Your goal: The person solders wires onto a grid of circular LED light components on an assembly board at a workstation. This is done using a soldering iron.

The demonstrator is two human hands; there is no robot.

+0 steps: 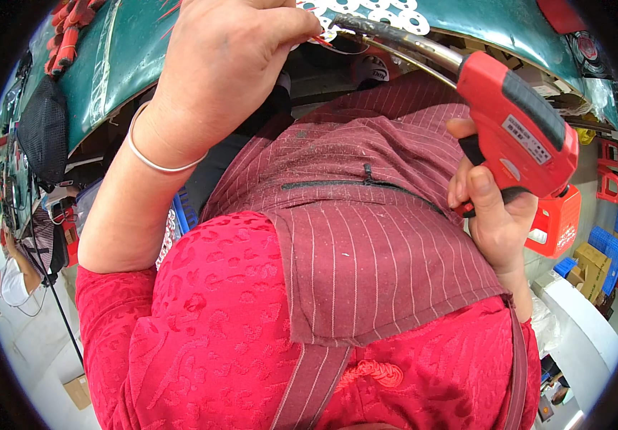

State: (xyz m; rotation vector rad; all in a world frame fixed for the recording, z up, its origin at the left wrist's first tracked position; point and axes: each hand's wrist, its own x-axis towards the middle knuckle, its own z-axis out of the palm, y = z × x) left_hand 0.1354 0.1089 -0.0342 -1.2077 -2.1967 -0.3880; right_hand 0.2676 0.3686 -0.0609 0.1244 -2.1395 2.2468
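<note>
In my right hand [495,208] is a red and black soldering gun [517,125], my fingers wrapped round its handle near the black trigger. Its long metal barrel points left, and a thin tube runs along below it. The dark tip lies close to the fingertips of my left hand [227,61], which are pinched together at the table's front edge. Thin red and whitish wires [327,44] stick out from that pinch; their other ends are hidden by the hand. Just beyond the tip, several white ring-shaped pieces [406,19] lie on the green table [481,18].
Bundles of red wire [69,36] lie on the table's far left, above a hanging black mesh bag [42,129]. A red plastic stool [558,223] stands at right, near blue crates [605,251] and a cardboard box [590,271]. Another person [15,276] is at far left.
</note>
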